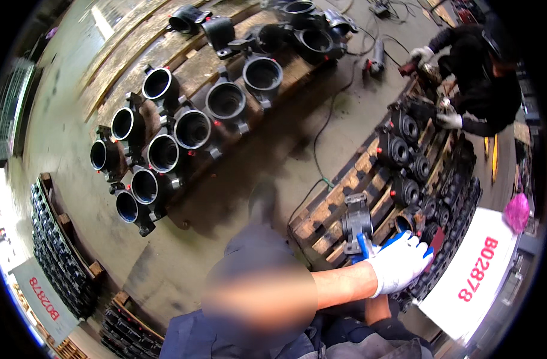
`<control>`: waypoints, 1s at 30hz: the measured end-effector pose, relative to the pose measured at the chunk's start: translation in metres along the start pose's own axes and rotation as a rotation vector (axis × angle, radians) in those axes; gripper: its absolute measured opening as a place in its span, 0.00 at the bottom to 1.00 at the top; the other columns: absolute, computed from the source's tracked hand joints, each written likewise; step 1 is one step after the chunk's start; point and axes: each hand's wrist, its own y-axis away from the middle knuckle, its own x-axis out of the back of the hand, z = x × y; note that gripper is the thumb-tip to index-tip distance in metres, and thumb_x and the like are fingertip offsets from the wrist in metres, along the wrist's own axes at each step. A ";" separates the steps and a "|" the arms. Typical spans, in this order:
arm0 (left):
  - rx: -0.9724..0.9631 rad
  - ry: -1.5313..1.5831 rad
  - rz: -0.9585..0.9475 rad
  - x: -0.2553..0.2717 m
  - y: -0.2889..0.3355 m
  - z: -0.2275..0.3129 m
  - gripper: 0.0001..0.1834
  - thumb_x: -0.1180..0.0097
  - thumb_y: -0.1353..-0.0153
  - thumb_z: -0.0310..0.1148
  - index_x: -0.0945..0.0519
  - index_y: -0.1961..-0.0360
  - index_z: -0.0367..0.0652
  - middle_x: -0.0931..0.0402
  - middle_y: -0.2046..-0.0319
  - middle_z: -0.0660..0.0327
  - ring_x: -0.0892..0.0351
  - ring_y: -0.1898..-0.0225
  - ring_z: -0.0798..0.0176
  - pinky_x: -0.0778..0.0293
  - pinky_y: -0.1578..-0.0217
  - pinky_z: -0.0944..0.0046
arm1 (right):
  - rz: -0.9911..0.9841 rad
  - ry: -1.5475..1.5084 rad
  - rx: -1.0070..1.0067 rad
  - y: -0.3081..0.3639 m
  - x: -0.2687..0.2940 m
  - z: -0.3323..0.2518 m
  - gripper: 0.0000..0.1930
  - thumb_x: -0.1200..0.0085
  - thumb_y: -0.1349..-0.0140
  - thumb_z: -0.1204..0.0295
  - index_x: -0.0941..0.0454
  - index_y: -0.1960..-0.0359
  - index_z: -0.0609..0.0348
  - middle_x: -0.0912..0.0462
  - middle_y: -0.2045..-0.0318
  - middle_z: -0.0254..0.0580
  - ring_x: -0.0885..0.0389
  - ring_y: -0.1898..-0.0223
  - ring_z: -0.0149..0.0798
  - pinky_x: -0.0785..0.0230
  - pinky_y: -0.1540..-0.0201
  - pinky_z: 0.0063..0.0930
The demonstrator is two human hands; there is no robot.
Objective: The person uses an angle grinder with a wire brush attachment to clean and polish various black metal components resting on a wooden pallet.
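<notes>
My left hand (401, 263), in a white glove with blue on the palm and fingers, reaches across to the right over a pallet of black metal parts. Its fingers are bent together, their tips beside a dark red flat piece (436, 242); what lies under them is hidden. My right forearm (378, 308) comes up beneath the left glove. Its hand is mostly covered, and the blue glove tip (364, 244) that shows may belong to it. This tip is close to a black metal housing with lugs (358, 224), lying on the pallet slats.
Wide black cylindrical housings (192, 129) stand on a wooden pallet (120, 81) at upper left. A co-worker (486, 78) in white gloves handles parts at the right pallet's far end. A cable (317, 149) crosses the floor near a power tool (376, 58). A white sign (459, 311) stands lower right.
</notes>
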 end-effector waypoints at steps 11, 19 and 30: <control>-0.228 0.372 0.611 0.089 -0.007 -0.014 0.31 0.40 0.43 0.37 0.27 0.39 0.34 0.29 0.41 0.46 0.28 0.41 0.42 0.34 0.38 0.41 | -0.194 0.482 0.949 0.034 -0.038 -0.196 0.16 0.39 0.34 0.57 0.13 0.65 0.58 0.15 0.79 0.36 0.20 0.82 0.26 0.31 0.80 0.25; -0.136 0.435 0.793 0.152 0.012 -0.045 0.34 0.40 0.40 0.45 0.26 0.38 0.33 0.32 0.35 0.39 0.35 0.33 0.32 0.45 0.34 0.33 | -0.585 0.101 1.058 0.037 -0.187 -0.425 0.21 0.40 0.34 0.54 0.14 0.71 0.62 0.16 0.78 0.35 0.22 0.81 0.25 0.33 0.78 0.20; 0.076 0.257 0.880 0.216 0.056 -0.088 0.34 0.46 0.40 0.51 0.22 0.41 0.34 0.28 0.38 0.42 0.31 0.36 0.34 0.38 0.39 0.36 | 0.017 0.652 0.994 -0.036 -0.385 -0.529 0.32 0.47 0.41 0.38 0.14 0.53 0.55 0.16 0.49 0.54 0.17 0.46 0.53 0.24 0.46 0.42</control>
